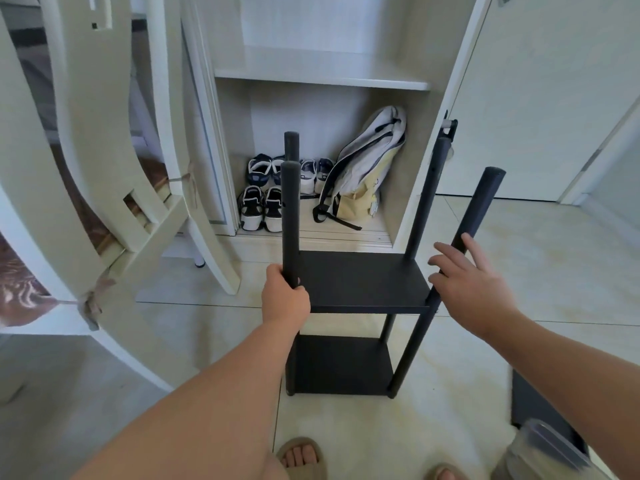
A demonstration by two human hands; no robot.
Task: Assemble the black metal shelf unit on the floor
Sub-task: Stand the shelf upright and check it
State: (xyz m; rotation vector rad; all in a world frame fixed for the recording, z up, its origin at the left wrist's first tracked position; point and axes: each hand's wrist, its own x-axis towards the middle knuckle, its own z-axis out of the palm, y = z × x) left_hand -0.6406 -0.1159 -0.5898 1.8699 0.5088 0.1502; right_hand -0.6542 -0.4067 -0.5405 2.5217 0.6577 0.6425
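Black metal makes up the shelf unit [363, 282], which stands upright on the tiled floor [519, 254] just in front of an open wardrobe [322, 77]. Its upper shelf [349, 271] and lower shelf [343, 365] are already fitted, and four poles rise bare above them. The left hand [285, 299] grips the front-left pole [290, 209] just above the upper shelf, fingers curled round it. The right hand [471, 282] lies over the front-right pole [481, 202] with fingers straight and spread wide, holding nothing. The frame looks stiff and light enough to shift with two hands, though its smooth tubes could slip and its joints may still be loose. The poles low down, close to a shelf, seem the safest hold.
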